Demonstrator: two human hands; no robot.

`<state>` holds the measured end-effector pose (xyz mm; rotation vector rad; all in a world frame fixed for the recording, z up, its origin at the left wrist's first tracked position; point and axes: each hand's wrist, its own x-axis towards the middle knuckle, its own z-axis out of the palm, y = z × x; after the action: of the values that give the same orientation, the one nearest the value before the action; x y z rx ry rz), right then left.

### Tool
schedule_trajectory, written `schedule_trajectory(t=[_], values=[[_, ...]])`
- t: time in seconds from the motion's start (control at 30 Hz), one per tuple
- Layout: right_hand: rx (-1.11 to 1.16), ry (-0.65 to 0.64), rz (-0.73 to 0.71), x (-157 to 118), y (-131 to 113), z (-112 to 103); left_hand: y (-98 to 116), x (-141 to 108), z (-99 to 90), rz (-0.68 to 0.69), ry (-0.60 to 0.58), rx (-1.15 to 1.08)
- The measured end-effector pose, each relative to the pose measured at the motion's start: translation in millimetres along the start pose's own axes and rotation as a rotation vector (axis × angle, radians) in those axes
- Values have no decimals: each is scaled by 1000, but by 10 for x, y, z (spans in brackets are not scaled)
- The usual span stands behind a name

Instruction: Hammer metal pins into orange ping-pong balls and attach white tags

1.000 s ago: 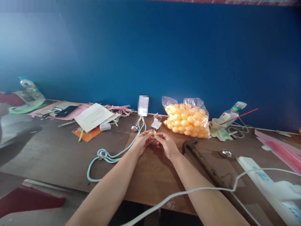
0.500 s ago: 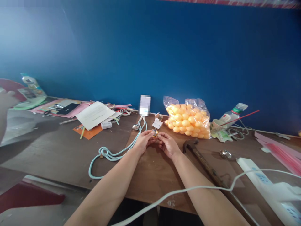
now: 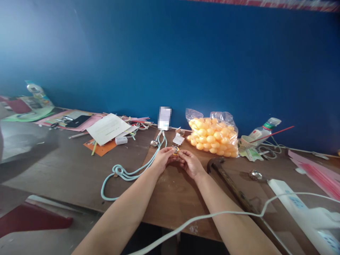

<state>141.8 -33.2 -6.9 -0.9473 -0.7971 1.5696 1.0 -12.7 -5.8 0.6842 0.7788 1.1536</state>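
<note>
My left hand (image 3: pixel 164 158) and my right hand (image 3: pixel 190 164) meet over the wooden table, both pinching a small yellow-and-silver round piece (image 3: pixel 175 150). Its exact kind is too small to make out, and fingertips cover part of it. Just behind it stands a small folded white card (image 3: pixel 179 139). Left of my hands are a shiny silver ball-shaped piece (image 3: pixel 154 143) and a light blue cord (image 3: pixel 130 176). A clear bag of orange balls (image 3: pixel 212 137) sits behind and to the right. Beside my right forearm lies a claw hammer (image 3: pixel 230 184).
A white cable (image 3: pixel 196 217) crosses above my forearms toward a power strip (image 3: pixel 289 202). Another silver piece (image 3: pixel 255 174) lies near the strip. Papers (image 3: pixel 108 129) cover the back left; a plastic bottle (image 3: pixel 267 128) leans at the back right, against a blue wall (image 3: pixel 170 56).
A person's hand and arm at the left edge have gone out of view. My hands stay together on the small piece, with barely any shift.
</note>
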Motion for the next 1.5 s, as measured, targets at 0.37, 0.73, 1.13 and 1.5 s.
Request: schedule_trajectory(t=[0.37, 0.73, 1.13, 1.5], values=[[11, 7, -2, -11, 1, 14, 8, 6, 6, 4, -14, 31], [-20, 17, -15, -14, -6, 20, 22, -16, 36, 20, 20, 44], [-53, 39, -49, -14, 2, 28, 43, -33, 65, 33, 81, 83], [-66, 39, -99, -24, -2, 60, 33, -27, 46, 16, 50, 62]])
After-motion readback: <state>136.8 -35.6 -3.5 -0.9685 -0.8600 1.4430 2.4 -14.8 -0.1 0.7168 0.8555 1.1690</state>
